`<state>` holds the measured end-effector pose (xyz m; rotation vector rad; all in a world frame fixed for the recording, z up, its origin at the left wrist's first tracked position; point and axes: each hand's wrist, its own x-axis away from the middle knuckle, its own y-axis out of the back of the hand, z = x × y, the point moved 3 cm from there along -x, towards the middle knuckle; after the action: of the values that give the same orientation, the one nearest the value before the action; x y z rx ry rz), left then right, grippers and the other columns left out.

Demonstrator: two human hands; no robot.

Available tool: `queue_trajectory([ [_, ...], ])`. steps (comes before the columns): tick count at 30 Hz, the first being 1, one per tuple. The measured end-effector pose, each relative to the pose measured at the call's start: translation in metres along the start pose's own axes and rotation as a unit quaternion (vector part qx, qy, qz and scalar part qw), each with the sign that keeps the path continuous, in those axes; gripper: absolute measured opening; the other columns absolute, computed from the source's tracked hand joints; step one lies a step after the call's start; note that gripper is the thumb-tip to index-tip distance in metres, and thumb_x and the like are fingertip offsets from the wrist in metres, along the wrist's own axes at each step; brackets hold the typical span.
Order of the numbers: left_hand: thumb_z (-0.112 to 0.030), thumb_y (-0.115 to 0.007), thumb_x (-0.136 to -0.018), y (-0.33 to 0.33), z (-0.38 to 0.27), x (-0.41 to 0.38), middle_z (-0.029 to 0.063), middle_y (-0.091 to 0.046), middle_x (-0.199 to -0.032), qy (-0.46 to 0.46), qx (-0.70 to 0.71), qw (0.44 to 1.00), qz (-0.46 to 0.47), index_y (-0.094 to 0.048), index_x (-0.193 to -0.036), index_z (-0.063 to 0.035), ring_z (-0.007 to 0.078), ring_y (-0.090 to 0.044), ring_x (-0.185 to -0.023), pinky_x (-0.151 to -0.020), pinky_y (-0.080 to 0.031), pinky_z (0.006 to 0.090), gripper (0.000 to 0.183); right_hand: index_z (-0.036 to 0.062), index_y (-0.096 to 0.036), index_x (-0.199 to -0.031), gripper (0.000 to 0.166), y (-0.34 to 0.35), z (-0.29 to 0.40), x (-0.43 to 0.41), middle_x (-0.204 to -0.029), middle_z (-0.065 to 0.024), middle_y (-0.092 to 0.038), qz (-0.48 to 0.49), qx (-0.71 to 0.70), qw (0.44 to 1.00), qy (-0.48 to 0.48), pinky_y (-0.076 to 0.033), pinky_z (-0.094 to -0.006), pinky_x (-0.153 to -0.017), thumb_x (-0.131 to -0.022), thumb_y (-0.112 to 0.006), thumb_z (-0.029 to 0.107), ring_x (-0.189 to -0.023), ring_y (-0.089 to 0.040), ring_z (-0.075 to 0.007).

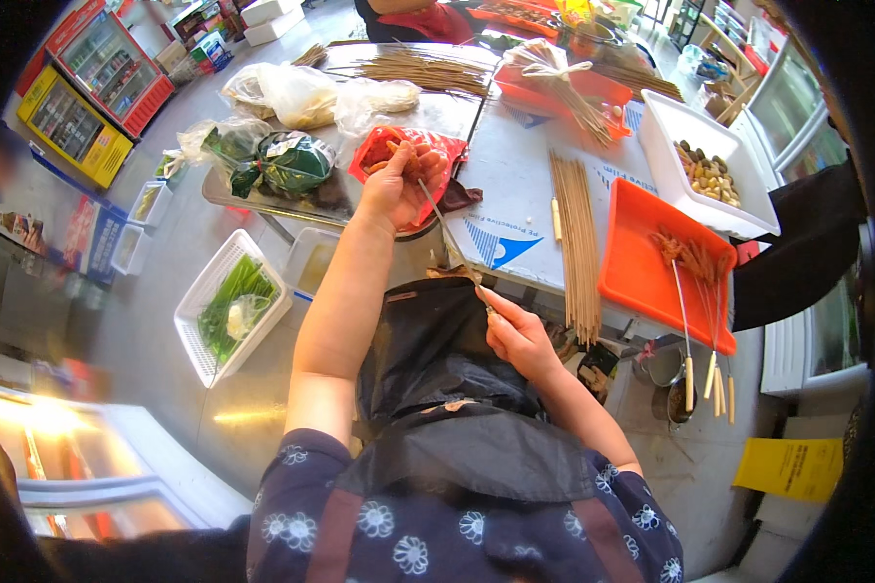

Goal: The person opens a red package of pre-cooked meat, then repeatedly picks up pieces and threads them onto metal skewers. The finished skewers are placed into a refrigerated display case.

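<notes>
My left hand (402,186) is palm up over an open red plastic bag (448,146) of reddish marinated meat. Its fingers hold a piece of the meat (410,165), partly hidden by them. In my right hand (519,334), lower and to the right, is a thin metal skewer (452,237), gripped at its handle end. The skewer slants up to my left hand; whether its tip has entered the meat cannot be made out. On an orange tray (631,240) at the right lie several wooden-handled skewers (689,382) with meat on them, handles over the edge.
A bundle of wooden sticks (576,248) lies on the film-covered table (514,189), beside another wooden handle (556,218). Bagged greens (295,164) stand left. A white tub (656,131) is at far right. A white basket of green vegetables (215,342) is lower left. Another person (408,14) stands opposite.
</notes>
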<state>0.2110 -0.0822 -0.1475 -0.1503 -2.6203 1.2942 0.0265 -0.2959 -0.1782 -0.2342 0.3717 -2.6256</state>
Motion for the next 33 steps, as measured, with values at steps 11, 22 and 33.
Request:
queue_trajectory([
  [11,-0.03,-0.057,-0.09,0.01,-0.034,0.006,-0.0006,-0.059,-0.071,-0.257,-0.351,0.892,-0.122,-0.061,-0.094,-0.0056,0.0057,-0.055,-0.057,-0.047,-0.04,0.0165,0.025,0.0026,-0.034,-0.138,0.045,0.038,0.028,0.059,-0.067,0.0061,-0.036,-0.111,-0.021,0.981,0.155,-0.03,-0.0172,-0.05,-0.094,-0.041,0.008,-0.056,-0.033,-0.003],
  [22,-0.024,-0.054,-0.091,0.053,-0.028,0.001,-0.0043,-0.041,-0.064,-0.153,-0.178,0.951,-0.199,-0.051,-0.106,-0.0068,0.0035,-0.032,-0.043,-0.037,-0.023,0.0174,0.023,0.0001,-0.047,-0.127,0.038,0.128,0.067,0.192,-0.064,0.0032,-0.045,-0.464,0.3,0.833,0.033,-0.039,-0.0207,-0.053,-0.092,-0.046,0.014,-0.058,-0.043,-0.0042],
  [33,-0.022,-0.051,-0.092,0.028,-0.003,0.01,-0.0053,-0.045,-0.061,0.043,-0.345,0.937,-0.033,-0.058,-0.109,-0.0062,0.0021,-0.031,-0.042,-0.037,-0.024,0.0174,0.024,0.0109,-0.058,-0.115,0.033,0.187,0.116,0.193,-0.088,-0.0185,-0.061,-0.413,0.688,0.588,-0.101,-0.046,-0.0432,-0.07,-0.083,-0.054,0.017,-0.081,-0.06,-0.0334],
])
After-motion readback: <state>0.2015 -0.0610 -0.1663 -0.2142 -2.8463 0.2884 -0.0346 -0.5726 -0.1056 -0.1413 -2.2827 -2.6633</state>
